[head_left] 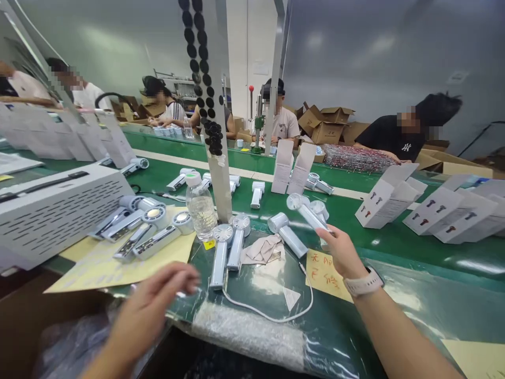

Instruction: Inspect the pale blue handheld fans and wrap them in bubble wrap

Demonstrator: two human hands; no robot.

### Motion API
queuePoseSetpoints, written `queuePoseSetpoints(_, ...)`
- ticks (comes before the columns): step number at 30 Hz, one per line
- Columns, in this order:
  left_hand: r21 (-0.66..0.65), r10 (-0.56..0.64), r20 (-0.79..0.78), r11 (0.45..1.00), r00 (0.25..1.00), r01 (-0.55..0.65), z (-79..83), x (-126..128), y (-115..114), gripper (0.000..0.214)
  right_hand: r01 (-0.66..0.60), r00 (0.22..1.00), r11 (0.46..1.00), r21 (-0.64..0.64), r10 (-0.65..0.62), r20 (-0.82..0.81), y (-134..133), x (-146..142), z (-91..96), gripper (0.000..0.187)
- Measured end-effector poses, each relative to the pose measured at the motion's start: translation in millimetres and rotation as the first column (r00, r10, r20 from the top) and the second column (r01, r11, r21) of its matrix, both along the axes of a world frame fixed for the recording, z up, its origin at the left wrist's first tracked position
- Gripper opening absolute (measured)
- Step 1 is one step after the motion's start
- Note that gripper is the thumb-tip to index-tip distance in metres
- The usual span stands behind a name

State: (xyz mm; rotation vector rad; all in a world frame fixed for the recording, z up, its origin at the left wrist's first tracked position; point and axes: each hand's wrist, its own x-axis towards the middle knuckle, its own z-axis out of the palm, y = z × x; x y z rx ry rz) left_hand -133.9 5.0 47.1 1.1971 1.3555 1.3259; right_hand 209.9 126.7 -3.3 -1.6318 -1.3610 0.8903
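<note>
My right hand [342, 247], with a watch on the wrist, is closed around the handle end of a light-blue handheld fan [310, 213], its round head pointing away to the upper left. My left hand [168, 295] is over the near table edge, smeared by motion, fingers partly curled; whether it holds anything is unclear. Between the hands, two upright-lying handheld fans [235, 245] and another angled fan [292, 239] rest beside a crumpled cloth [265, 249]. A white cable [260, 315] loops across the table in front of them.
Several fans with exposed insides [144, 237] lie on yellow paper [84, 273] at left, near a slotted metal box [59, 210]. A plastic bottle [201, 208] stands by a post [221, 179]. Open white cartons [386, 197] line the right; co-workers sit across the green belt.
</note>
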Motion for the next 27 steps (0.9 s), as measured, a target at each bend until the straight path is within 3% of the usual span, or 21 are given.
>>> queuePoseSetpoints(2, -0.083, -0.3, 0.088, 0.948, 0.95, 0.307, -20.2, 51.0, 0.6, 0.038, -0.071, 0.996, 0.996, 0.057, 0.074, -0.054, -41.9, -12.4, 12.3, 0.065)
queuePoseSetpoints(4, 0.012, -0.412, 0.426, 0.893, 0.805, 0.45, -33.6, 102.6, 1.5, 0.06, -0.172, 0.984, 0.976, 0.13, 0.176, -0.025, -83.1, -29.8, 22.3, 0.059)
queuePoseSetpoints(6, 0.042, -0.319, 0.677, 0.916, 0.663, 0.398, -38.7, 138.7, 1.2, 0.063, -0.348, 0.932, 0.922, 0.169, 0.321, 0.166, -118.8, -45.0, 29.7, 0.056)
queuePoseSetpoints(8, -0.003, -0.222, 0.794, 0.929, 0.566, 0.369, -37.6, 153.4, -0.1, 0.057, -0.451, 0.859, 0.885, 0.116, 0.396, 0.324, -143.7, -51.5, 35.5, 0.068)
queuePoseSetpoints(10, -0.033, -0.219, 0.825, 0.902, 0.521, 0.431, -34.1, 150.7, -1.9, 0.051, -0.523, 0.805, 0.851, 0.052, 0.473, 0.357, -153.2, -46.9, 39.6, 0.071)
queuePoseSetpoints(13, -0.079, -0.25, 0.786, 0.866, 0.565, 0.493, -30.2, 133.6, -4.9, 0.053, -0.54, 0.81, 0.842, 0.004, 0.518, 0.276, -135.6, -31.5, 36.3, 0.026)
queuePoseSetpoints(15, -0.127, -0.22, 0.72, 0.891, 0.659, 0.436, -29.1, 122.6, -6.2, 0.061, -0.344, 0.886, 0.938, -0.04, 0.338, 0.317, -111.7, -28.8, 24.2, 0.041)
queuePoseSetpoints(16, -0.128, -0.205, 0.683, 0.911, 0.701, 0.392, -28.6, 118.1, -6.5, 0.063, -0.261, 0.893, 0.965, -0.036, 0.255, 0.372, -100.9, -31.7, 15.7, 0.034)
queuePoseSetpoints(18, -0.08, -0.195, 0.629, 0.947, 0.753, 0.313, -26.8, 110.6, -6.5, 0.066, -0.212, 0.871, 0.977, -0.012, 0.194, 0.451, -89.3, -44.4, -2.2, 0.013)
queuePoseSetpoints(19, -0.036, -0.203, 0.609, 0.959, 0.767, 0.282, -25.5, 107.4, -6.3, 0.067, -0.242, 0.858, 0.97, -0.002, 0.215, 0.466, -90.1, -52.7, -9.9, 0.011)
queuePoseSetpoints(21, 0.059, -0.227, 0.589, 0.969, 0.776, 0.239, -22.6, 101.1, -5.9, 0.073, -0.343, 0.839, 0.939, 0.0, 0.307, 0.449, -103.7, -68.9, -18.9, 0.019)
queuePoseSetpoints(24, 0.084, -0.228, 0.646, 0.97, 0.728, 0.229, -18.1, 92.9, -5.9, 0.073, -0.475, 0.827, 0.88, -0.018, 0.454, 0.333, -138.5, -81.9, -13.4, 0.018)
queuePoseSetpoints(27, 0.051, -0.185, 0.745, 0.974, 0.641, 0.222, -14.0, 90.2, -5.0, 0.062, -0.555, 0.832, 0.831, -0.04, 0.555, -0.019, -162.8, -78.2, 5.2, 0.008)
